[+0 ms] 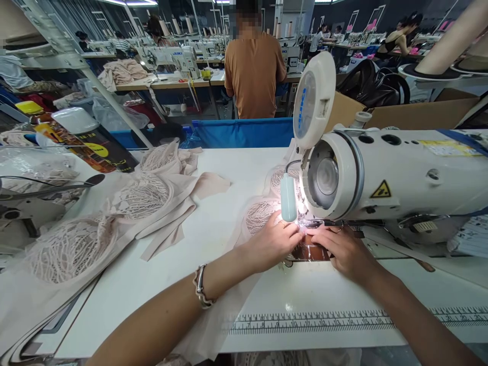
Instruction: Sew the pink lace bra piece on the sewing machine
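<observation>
My left hand [275, 241] lies on a pale pink lace fabric piece [260, 215] just left of the needle area, fingers bent toward the stitching spot. Opposite it, my right hand [345, 250] has its fingertips pinched at the fabric edge under the head of a white sewing machine [396, 173]. The fingertips of both hands nearly meet there. A small lamp [288, 198] lights this spot brightly, and the glare hides the needle. Sheer fabric trails from under my left forearm over the table's front edge.
More lace fabric [141, 195] is heaped along the left of the white table [229, 178]. Spray cans [102, 140] lean behind it. A printed ruler [305, 321] runs along the front edge. Beyond a blue cloth bin [244, 133], a person in a brown shirt [251, 73] faces away.
</observation>
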The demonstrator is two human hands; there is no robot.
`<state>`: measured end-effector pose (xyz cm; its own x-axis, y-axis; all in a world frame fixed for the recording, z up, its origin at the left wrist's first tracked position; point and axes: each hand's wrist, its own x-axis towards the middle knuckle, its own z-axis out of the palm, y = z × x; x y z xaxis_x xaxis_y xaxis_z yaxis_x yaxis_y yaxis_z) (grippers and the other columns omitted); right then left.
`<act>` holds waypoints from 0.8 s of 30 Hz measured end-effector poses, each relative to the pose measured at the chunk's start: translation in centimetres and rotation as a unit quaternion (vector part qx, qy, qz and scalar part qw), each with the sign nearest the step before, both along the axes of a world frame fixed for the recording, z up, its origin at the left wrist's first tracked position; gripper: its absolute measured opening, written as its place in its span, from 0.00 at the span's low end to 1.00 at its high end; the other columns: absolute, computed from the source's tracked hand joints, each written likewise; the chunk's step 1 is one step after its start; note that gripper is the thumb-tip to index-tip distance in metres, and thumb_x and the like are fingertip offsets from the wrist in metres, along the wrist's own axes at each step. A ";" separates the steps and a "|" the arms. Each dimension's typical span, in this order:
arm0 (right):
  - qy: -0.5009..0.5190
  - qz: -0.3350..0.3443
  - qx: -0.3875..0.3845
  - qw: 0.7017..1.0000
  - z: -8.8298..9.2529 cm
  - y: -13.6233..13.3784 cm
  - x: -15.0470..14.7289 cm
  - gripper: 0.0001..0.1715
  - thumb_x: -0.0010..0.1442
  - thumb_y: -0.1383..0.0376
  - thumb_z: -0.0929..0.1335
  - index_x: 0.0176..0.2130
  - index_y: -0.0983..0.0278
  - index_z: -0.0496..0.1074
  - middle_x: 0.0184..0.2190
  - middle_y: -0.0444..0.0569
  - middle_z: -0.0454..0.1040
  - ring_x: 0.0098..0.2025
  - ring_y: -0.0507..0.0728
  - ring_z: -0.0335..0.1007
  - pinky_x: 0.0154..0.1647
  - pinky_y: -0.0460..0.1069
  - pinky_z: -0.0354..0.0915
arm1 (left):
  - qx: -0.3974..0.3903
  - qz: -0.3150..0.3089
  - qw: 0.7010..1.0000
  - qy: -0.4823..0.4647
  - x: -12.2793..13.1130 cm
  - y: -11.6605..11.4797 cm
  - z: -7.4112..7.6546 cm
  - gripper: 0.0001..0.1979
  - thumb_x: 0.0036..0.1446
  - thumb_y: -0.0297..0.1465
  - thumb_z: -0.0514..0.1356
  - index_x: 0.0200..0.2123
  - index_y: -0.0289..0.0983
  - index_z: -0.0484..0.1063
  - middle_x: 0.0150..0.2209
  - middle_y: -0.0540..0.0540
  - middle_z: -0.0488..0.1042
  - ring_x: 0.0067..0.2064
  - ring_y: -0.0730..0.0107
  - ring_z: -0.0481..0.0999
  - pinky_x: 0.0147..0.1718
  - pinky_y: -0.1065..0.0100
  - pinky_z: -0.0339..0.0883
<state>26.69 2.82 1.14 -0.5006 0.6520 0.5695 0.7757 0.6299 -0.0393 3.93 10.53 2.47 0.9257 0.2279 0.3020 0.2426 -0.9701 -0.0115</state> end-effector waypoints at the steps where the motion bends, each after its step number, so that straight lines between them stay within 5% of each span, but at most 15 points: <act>1: 0.002 -0.007 -0.002 1.000 0.0 0.0 -0.1 0.31 0.52 0.85 0.55 0.44 0.61 0.72 0.46 0.47 0.81 0.47 0.56 0.75 0.49 0.52 0.70 | -0.006 0.000 1.000 0.000 0.0 0.2 0.0 0.14 0.64 0.17 0.49 0.47 0.31 0.71 0.40 0.41 0.75 0.42 0.62 0.74 0.50 0.56 0.61; 6: -0.007 -0.039 0.001 0.999 0.4 -0.4 0.1 0.33 0.48 0.84 0.56 0.45 0.61 0.73 0.46 0.47 0.81 0.45 0.56 0.77 0.45 0.50 0.70 | -0.042 0.008 0.999 0.005 -0.3 1.0 0.5 0.16 0.66 0.18 0.47 0.50 0.32 0.70 0.44 0.40 0.77 0.42 0.62 0.76 0.56 0.53 0.58; 13: -0.102 -0.198 0.013 0.975 0.6 -1.0 1.9 0.13 0.65 0.65 0.60 0.36 0.60 0.73 0.19 0.44 0.73 0.15 0.56 0.64 0.17 0.50 0.56 | -0.070 0.032 0.997 0.027 -0.4 1.8 0.0 0.20 0.65 0.17 0.47 0.52 0.37 0.69 0.48 0.43 0.79 0.46 0.60 0.78 0.64 0.45 0.47; 19: -0.173 -0.160 0.059 0.970 1.4 0.0 4.2 0.18 0.68 0.67 0.58 0.36 0.60 0.75 0.22 0.52 0.77 0.19 0.59 0.69 0.20 0.52 0.58 | -0.117 0.061 0.991 0.023 -0.3 2.0 -0.1 0.19 0.68 0.19 0.46 0.52 0.39 0.71 0.49 0.45 0.79 0.50 0.60 0.76 0.66 0.42 0.43; 24: -0.089 -0.154 0.001 0.984 2.5 1.8 4.5 0.23 0.68 0.52 0.65 0.25 0.59 0.75 0.17 0.53 0.73 0.21 0.61 0.70 0.21 0.53 0.60 | -0.159 0.086 0.983 0.020 -0.5 2.3 0.3 0.23 0.70 0.19 0.41 0.58 0.38 0.68 0.54 0.42 0.76 0.62 0.59 0.69 0.68 0.37 0.34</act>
